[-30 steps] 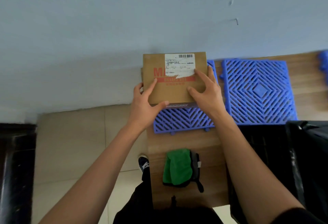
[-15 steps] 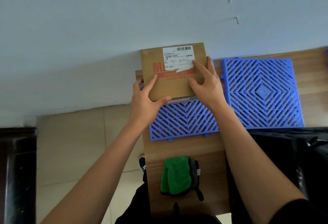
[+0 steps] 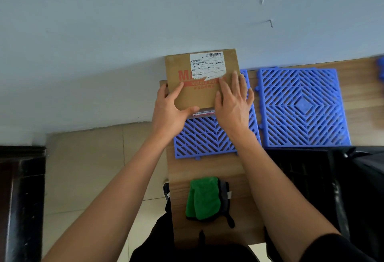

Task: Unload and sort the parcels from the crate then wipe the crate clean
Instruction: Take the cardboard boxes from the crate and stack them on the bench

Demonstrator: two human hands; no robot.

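Fingers of our left hand point(image 3: 169, 112) curl round the near left corner of the cardboard parcel point(image 3: 202, 81), thumb along its near edge, while our right hand point(image 3: 233, 103) lies flat on its right half with fingers straight and slightly spread. In the head view the parcel sits at upper centre on the far end of the left blue grid tile point(image 3: 207, 137), seemingly atop a thinner item. Lower down, a green cloth point(image 3: 202, 198) rests on the wooden table point(image 3: 245, 209), beside the black crate point(image 3: 311, 178) at right.
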